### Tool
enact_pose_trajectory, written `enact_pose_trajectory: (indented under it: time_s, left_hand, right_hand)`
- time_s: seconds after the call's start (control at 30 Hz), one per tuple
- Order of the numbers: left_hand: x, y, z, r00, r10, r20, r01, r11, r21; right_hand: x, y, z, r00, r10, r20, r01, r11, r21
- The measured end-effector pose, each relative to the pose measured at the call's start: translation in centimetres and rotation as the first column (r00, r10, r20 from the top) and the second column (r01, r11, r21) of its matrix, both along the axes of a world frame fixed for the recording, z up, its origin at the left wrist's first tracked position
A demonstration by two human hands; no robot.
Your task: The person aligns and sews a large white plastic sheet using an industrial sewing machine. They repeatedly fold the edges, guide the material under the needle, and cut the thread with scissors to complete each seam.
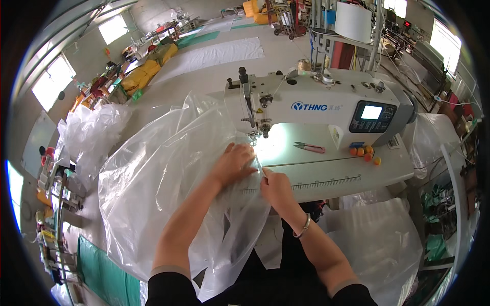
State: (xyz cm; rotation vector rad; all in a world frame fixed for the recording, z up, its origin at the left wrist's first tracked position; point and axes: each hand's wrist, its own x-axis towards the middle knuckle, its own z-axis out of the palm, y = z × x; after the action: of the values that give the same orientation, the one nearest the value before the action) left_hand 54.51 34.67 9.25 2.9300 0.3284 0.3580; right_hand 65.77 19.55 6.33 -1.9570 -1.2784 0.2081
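A white sewing machine (316,102) stands in front of me, its lamp lighting the needle area. A large clear plastic sheet (153,178) runs under the needle and spills over the table's left side, bunched and wrinkled. My left hand (235,163) lies on the sheet just before the presser foot, fingers stretched toward it and thumb apart. Nearer to me, my right hand (278,191) is closed in a pinch on the sheet's right edge. Pink-handled thread snips (310,147) lie on the table right of the needle.
Several small orange and yellow balls (368,151) sit by the machine's base. A ruler scale (321,182) marks the table (388,173) near its front edge. More clear plastic (372,245) hangs at lower right. A white thread cone (353,22) stands behind the machine.
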Motion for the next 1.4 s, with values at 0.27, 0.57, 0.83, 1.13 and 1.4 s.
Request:
enact_pose_trajectory:
  time_s: [0.27,0.57,0.83,1.13,1.4]
  left_hand:
    - [-1.7,-5.4,-0.9,1.000,-0.009,0.020,0.011,0.997,-0.075]
    - [-1.5,-7.1,-0.8,0.989,0.145,0.035,-0.143,0.988,-0.056]
    - [-2.2,-4.5,-0.4,0.997,0.071,-0.032,-0.070,0.997,0.036]
    - [-1.4,0.9,-1.1,0.999,0.025,-0.045,-0.019,0.992,0.127]
    - [0.4,4.2,-1.8,0.998,0.064,-0.015,-0.065,0.996,-0.065]
  right_hand:
    - [-0.3,-2.6,-0.6,0.962,0.040,0.270,-0.029,0.999,-0.042]
    - [-0.9,-3.1,0.2,0.858,0.136,0.494,0.017,0.956,-0.292]
    - [-3.0,-1.3,1.0,0.846,0.190,0.498,-0.022,0.946,-0.324]
    - [-2.4,2.1,1.2,0.856,0.170,0.488,-0.008,0.949,-0.316]
    - [-1.1,4.5,0.3,0.865,0.119,0.488,0.007,0.968,-0.250]
